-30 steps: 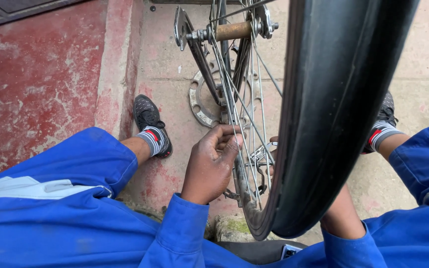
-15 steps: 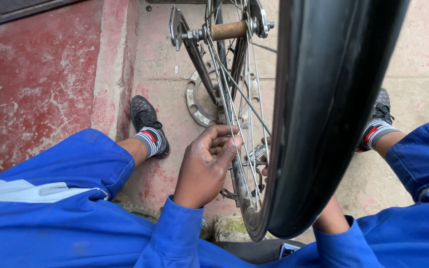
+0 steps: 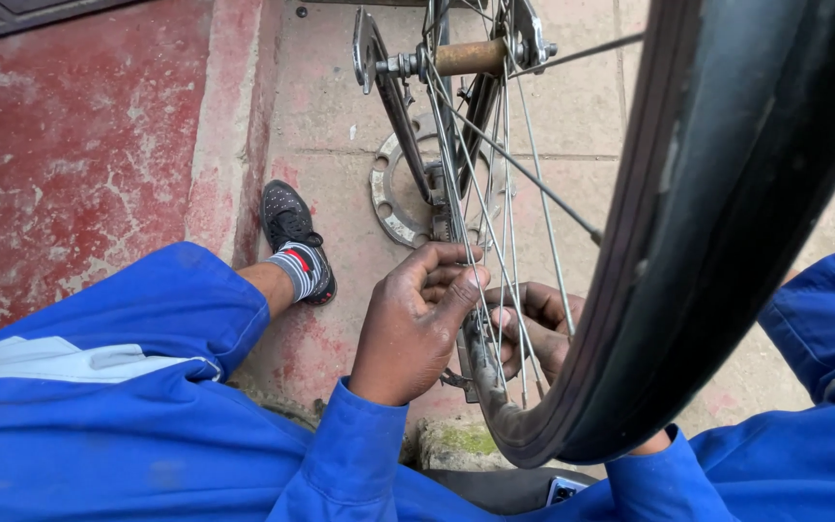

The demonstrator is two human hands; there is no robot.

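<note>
nearest, the left hand (image 3: 416, 324) pinches thin silver steel spokes (image 3: 495, 222) of the black-tyred bicycle wheel (image 3: 717, 222); right hand (image 3: 538, 324) behind them, fingers curled together on the spokes. farther, rusty brown hub axle (image 3: 471, 58).

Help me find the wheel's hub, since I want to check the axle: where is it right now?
In the head view the rusty hub sits at top centre, up the spokes from the left hand and right hand, left of the black tyre.
</note>
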